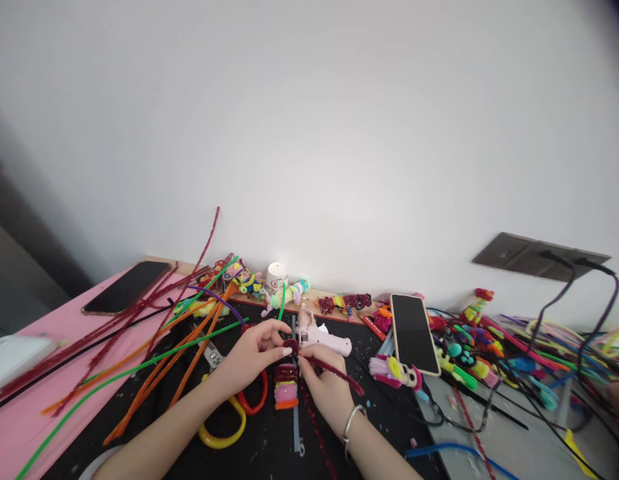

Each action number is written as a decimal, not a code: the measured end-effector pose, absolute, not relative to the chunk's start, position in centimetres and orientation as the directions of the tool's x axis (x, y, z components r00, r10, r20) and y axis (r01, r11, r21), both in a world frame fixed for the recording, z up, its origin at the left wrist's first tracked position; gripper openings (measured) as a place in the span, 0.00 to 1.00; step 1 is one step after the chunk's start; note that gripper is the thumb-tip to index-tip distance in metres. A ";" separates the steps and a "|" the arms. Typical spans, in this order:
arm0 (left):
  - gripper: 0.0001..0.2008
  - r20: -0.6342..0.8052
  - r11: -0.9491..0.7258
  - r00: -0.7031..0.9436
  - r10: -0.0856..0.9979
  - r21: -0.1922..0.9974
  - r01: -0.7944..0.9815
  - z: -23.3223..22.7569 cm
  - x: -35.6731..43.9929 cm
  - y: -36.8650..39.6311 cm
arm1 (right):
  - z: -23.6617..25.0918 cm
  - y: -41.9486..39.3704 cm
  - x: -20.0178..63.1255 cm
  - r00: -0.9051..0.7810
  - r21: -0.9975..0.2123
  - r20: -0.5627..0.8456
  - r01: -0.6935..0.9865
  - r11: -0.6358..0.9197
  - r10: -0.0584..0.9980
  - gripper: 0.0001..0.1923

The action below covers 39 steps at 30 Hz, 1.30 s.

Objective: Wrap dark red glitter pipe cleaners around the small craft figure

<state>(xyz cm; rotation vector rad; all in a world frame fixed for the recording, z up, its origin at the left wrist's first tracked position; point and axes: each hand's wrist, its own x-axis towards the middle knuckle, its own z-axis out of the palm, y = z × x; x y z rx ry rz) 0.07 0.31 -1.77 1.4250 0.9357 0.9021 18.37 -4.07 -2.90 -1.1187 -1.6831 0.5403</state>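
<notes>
A: Nearest the camera, my left hand [249,357] pinches the dark red coil [290,346]; my right hand [327,390] grips the red pipe cleaner [334,371] feeding it.

B: Where is it?

A: Just before the pink glue gun [322,340]. The coil may unwind if my pinch slackens.

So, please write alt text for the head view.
Two hands, left hand and right hand, wind a dark red pipe cleaner over a black mat, beside a white glue gun, a phone and loose pipe cleaners.
</notes>
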 end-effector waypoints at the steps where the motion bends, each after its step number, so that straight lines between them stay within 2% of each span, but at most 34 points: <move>1: 0.13 0.012 -0.033 0.388 0.922 0.998 0.048 -1.8 0.1 0.3 | -2.9 -4.1 18.4 -0.071 -0.775 0.488 0.424 0.470 0.870 0.10; 39: 0.11 0.025 -0.067 0.381 0.924 0.993 0.097 -2.0 0.0 0.2 | -3.0 -4.0 18.4 -0.081 -0.761 0.491 0.445 0.472 0.867 0.10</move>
